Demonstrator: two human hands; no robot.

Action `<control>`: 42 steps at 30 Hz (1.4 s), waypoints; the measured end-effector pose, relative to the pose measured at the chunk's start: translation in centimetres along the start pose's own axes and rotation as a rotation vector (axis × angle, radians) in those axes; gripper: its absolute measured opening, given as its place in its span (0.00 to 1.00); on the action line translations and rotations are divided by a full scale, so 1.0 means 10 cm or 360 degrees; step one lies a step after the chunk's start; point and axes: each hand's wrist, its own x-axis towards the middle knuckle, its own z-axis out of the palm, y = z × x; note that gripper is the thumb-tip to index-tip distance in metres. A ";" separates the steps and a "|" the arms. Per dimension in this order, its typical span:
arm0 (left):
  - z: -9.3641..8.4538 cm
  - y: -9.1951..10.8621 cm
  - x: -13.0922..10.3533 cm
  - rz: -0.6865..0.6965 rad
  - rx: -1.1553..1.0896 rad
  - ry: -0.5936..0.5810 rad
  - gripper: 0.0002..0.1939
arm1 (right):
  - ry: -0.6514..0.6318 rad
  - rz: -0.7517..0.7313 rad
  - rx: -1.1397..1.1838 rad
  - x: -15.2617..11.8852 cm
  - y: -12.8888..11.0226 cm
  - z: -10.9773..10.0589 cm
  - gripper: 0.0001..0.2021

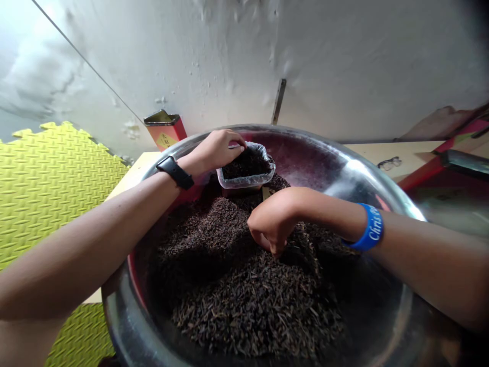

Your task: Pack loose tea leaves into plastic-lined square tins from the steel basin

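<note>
A big metal bowl holds a heap of dark loose tea leaves. At its far side stands a tin with a clear plastic liner folded over its rim and dark leaves inside. My left hand is closed at the left rim of this tin, thumb and fingers on the liner's edge. Nearer to me, my right hand reaches down into the heap, its fingers curled together among the leaves. The fingertips are partly hidden there.
Behind the bowl to the left is a red tin with an open top. Eyeglasses lie on the pale tabletop at right, near another red tin. A grey wall rises behind; yellow foam mats are at left.
</note>
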 end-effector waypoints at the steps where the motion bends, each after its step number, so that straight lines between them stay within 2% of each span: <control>1: 0.00 0.00 0.00 0.0019 0.0002 0.0006 0.14 | 0.0025 -0.0020 0.0006 -0.01 0.00 0.00 0.06; 4: 0.00 -0.01 0.00 0.0071 0.0002 0.0036 0.14 | 0.0120 -0.0079 0.0033 -0.06 0.01 -0.04 0.05; 8: 0.01 -0.03 0.01 0.0033 -0.0016 0.0030 0.15 | 0.0287 -0.0210 0.0132 -0.17 0.06 -0.14 0.03; 13: 0.00 -0.03 0.01 0.0120 -0.0072 0.0071 0.14 | 0.0522 -0.0396 0.0280 -0.34 0.17 -0.27 0.09; 18: -0.01 0.00 0.00 0.0219 -0.0110 0.0095 0.14 | 0.1021 -0.0216 0.0436 -0.52 0.26 -0.36 0.12; 23: 0.01 -0.02 0.01 0.0240 -0.0140 0.0154 0.13 | 0.1355 -0.0153 0.0398 -0.59 0.43 -0.41 0.12; 35: 0.04 -0.01 0.05 0.0308 -0.0440 0.0316 0.10 | 0.1866 -0.0026 0.0668 -0.51 0.67 -0.43 0.08; 42: 0.01 -0.01 0.03 0.0375 -0.0502 0.0236 0.11 | 0.2106 0.0086 0.0755 -0.42 0.74 -0.42 0.06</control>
